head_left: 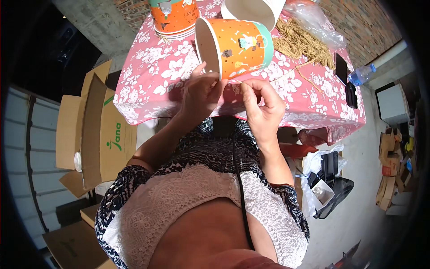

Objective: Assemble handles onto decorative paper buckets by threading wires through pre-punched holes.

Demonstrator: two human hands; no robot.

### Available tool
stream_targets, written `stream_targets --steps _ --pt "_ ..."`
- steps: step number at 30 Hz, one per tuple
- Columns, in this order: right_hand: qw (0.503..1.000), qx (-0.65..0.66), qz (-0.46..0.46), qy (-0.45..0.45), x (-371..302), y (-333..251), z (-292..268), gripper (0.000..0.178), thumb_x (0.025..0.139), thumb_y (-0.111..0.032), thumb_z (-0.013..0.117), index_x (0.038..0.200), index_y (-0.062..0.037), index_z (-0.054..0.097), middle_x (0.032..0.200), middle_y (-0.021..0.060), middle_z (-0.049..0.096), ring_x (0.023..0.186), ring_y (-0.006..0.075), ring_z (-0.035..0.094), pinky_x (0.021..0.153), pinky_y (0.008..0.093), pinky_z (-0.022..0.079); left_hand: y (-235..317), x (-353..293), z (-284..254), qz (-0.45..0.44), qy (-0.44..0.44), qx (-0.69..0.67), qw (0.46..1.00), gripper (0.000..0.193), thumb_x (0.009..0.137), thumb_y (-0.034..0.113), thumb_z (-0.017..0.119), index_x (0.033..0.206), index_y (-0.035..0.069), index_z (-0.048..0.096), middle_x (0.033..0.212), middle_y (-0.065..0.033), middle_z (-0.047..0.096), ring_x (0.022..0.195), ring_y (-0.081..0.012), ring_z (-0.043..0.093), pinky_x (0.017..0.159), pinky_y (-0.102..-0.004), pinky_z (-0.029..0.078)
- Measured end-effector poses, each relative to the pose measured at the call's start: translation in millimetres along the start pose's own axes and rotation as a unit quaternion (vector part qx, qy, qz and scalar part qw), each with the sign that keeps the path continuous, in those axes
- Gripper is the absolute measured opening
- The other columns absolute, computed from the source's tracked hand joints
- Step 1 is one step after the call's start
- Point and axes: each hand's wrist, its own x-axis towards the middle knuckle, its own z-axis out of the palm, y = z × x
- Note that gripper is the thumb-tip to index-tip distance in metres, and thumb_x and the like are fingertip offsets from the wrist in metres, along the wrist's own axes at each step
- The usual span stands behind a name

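An orange paper bucket [242, 47] with a teal base band and cartoon figures lies on its side on the table, its white-rimmed mouth facing left. My left hand [201, 94] is closed at the near edge of that rim, with fingertips by the mouth and the thumb along the outside. Just to the right, my right hand [266, 105] pinches thumb and forefinger together close below the bucket's side. Whatever thin thing lies between those fingertips is too small to make out. A tangled bundle of tan cord [304, 45] rests right of the bucket, with loose strands trailing toward me.
Stacked orange buckets [174, 20] stand at the far left of the flowered tablecloth [148, 85]; a white bucket [255, 11] lies behind. A phone [341, 67], black case [351, 95] and water bottle [362, 75] sit right. Cardboard boxes [116, 143] flank the table's left.
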Motion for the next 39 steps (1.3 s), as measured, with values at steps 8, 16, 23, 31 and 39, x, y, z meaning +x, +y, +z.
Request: stream_targets --steps 8,16,23,31,39 --pt "0.985 -0.112 -0.128 0.020 12 -10 7 0.010 0.076 0.004 0.070 0.079 -0.0011 0.063 0.068 0.0097 0.059 0.059 0.0245 0.056 0.056 0.0339 0.045 2 -6 7 -0.015 0.038 -0.074 0.996 0.014 0.084 0.004 0.069 0.073 0.003 0.060 0.052 -0.0081 0.052 0.049 -0.0270 0.054 0.098 -0.0441 0.045" --pt "0.986 -0.125 -0.111 0.002 9 -13 9 0.013 0.075 0.003 0.071 0.075 -0.0017 0.059 0.065 0.0094 0.055 0.057 0.0248 0.053 0.055 0.0351 0.043 -1 -10 11 -0.027 0.081 -0.094 0.992 0.022 0.080 0.004 0.074 0.071 0.001 0.054 0.060 -0.0152 0.052 0.054 -0.0264 0.054 0.069 -0.0351 0.051" --pt "0.985 -0.131 -0.110 0.007 12 -23 8 0.015 0.074 0.004 0.069 0.073 -0.0023 0.056 0.064 0.0090 0.053 0.057 0.0254 0.053 0.055 0.0356 0.043 7 -14 5 -0.022 0.039 -0.026 0.999 0.023 0.079 0.000 0.072 0.068 0.003 0.052 0.058 -0.0105 0.049 0.054 -0.0299 0.052 0.087 -0.0415 0.052" --pt "0.982 -0.156 -0.106 -0.012 10 -25 8 0.015 0.072 0.004 0.068 0.072 -0.0029 0.055 0.064 0.0097 0.054 0.058 0.0274 0.054 0.055 0.0372 0.043 6 -17 8 0.076 0.048 0.004 0.996 0.018 0.075 -0.006 0.069 0.074 0.003 0.053 0.067 -0.0132 0.058 0.064 -0.0333 0.062 0.089 -0.0423 0.051" --pt "0.981 -0.169 -0.099 -0.017 8 -24 7 0.016 0.070 0.004 0.068 0.072 -0.0031 0.054 0.064 0.0098 0.054 0.058 0.0274 0.054 0.054 0.0375 0.043 6 -20 10 0.076 0.045 -0.005 0.996 0.019 0.074 -0.006 0.069 0.076 0.003 0.054 0.066 -0.0124 0.059 0.065 -0.0333 0.062 0.090 -0.0459 0.050"
